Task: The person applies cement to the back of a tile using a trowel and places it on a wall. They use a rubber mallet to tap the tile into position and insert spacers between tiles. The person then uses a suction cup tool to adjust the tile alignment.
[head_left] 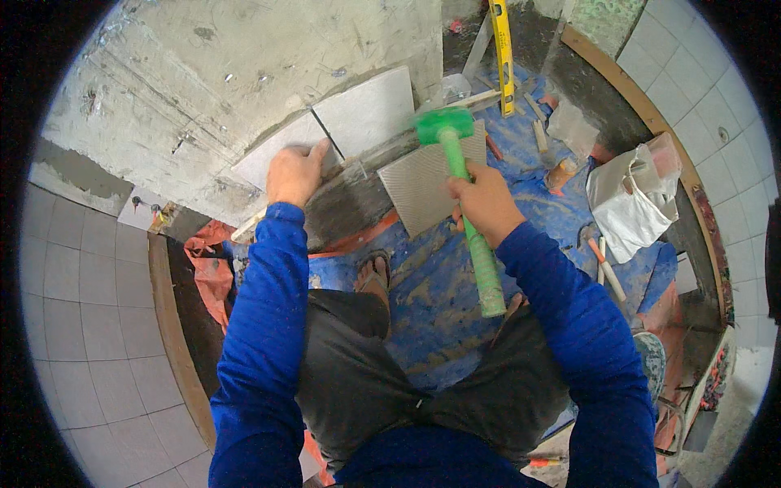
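My right hand (488, 202) grips the handle of a green mallet (486, 281), its green head (444, 124) raised in front of the wall. My left hand (295, 172) lies closed against a pale tile (264, 154) low on the wall, fingers curled and a fingertip by the dark gap beside the second tile (368, 110). Whether anything is between those fingers is hidden. A larger tile with a ridged back (419, 191) leans below the second tile, behind the mallet handle.
A yellow spirit level (503, 57) stands upright at the far right of the wall. Blue sheeting (431, 342) covers the floor. At right are a white bag (634, 199) and a hammer (606, 268). Orange cloth (210, 272) lies at left. Tiled walls rise on both sides.
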{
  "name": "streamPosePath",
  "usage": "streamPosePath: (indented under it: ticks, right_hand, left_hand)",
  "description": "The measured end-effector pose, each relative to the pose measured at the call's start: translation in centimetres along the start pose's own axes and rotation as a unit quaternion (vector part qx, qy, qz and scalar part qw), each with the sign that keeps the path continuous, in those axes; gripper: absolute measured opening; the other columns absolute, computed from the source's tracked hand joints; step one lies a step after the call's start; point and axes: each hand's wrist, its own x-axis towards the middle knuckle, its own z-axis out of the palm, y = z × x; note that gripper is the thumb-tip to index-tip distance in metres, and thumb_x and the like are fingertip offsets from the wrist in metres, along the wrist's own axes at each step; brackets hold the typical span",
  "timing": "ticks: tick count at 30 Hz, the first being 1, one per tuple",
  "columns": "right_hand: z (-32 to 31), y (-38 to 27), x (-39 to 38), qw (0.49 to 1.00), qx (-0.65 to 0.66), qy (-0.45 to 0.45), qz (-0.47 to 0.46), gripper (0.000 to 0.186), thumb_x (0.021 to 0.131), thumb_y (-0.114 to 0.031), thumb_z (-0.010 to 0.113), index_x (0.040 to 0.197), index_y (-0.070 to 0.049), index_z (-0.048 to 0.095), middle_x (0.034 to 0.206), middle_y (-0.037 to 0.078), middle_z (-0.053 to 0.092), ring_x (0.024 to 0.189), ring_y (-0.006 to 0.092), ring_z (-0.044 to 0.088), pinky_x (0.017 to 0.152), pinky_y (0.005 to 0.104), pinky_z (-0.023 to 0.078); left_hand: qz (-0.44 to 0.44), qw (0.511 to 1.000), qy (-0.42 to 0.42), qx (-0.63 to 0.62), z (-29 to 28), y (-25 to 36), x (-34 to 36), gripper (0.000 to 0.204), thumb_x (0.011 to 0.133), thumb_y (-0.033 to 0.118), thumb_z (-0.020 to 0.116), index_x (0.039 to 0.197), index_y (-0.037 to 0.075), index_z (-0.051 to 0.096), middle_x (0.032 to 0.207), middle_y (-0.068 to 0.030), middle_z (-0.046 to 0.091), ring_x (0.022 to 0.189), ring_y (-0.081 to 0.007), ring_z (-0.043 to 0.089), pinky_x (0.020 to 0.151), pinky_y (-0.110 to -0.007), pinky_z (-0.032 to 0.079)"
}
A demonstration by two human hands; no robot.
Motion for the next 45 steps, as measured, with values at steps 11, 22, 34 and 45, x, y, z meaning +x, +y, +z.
streamPosePath:
  ticks: [11, 22, 34, 45]
  right_hand:
    - [-0.3, 0.2, 0.9, 1.0, -0.011, 0.026, -0.002, 0.017, 0.097, -0.014, 0.062, 0.097, 0.003, 0.06, 0.082, 0.006, 0.058, 0.054, 0.016, 0.059, 0.043, 0.0332, 0.048]
    - [-1.4, -0.9, -0.2, 0.998, 0.021, 0.04, -0.038, 0.017, 0.097, -0.01, 0.062, 0.104, 0.005, 0.059, 0.077, 0.01, 0.059, 0.047, 0.0187, 0.06, 0.039, 0.0356, 0.047]
    - [-0.6, -3.0, -1.0, 0.99, -0.035, 0.042, -0.133, 0.048, 0.1, -0.016, 0.061, 0.146, -0.002, 0.054, 0.085, 0.003, 0.057, 0.054, 0.0098, 0.056, 0.043, 0.0281, 0.046]
    - [-0.9, -2.0, -0.3, 0.977, -0.076, 0.076, -0.184, 0.052, 0.098, -0.015, 0.064, 0.147, -0.004, 0.053, 0.078, 0.01, 0.064, 0.049, 0.0159, 0.061, 0.044, 0.0334, 0.05]
  left_hand:
    - [-0.047, 0.997, -0.066, -0.01, -0.8, 0.7, 0.2, 0.06, 0.094, 0.059, 0.063, 0.077, 0.003, 0.08, 0.077, -0.02, 0.075, 0.086, -0.0382, 0.075, 0.083, -0.047, 0.056]
    - [-0.08, 0.994, -0.058, -0.04, -0.1, 0.3, 0.2, 0.059, 0.093, 0.059, 0.064, 0.08, 0.004, 0.08, 0.082, -0.0219, 0.075, 0.089, -0.0406, 0.074, 0.084, -0.048, 0.056]
    - [-0.073, 0.997, -0.029, -0.014, 0.3, 0.5, 0.0, 0.063, 0.096, 0.059, 0.062, 0.078, 0.001, 0.079, 0.064, -0.0141, 0.071, 0.067, -0.0316, 0.073, 0.073, -0.044, 0.056]
    - [-0.079, 0.996, -0.018, -0.028, -0.1, 1.5, -0.7, 0.059, 0.096, 0.057, 0.062, 0.078, 0.004, 0.079, 0.073, -0.0198, 0.073, 0.08, -0.0397, 0.074, 0.079, -0.047, 0.056]
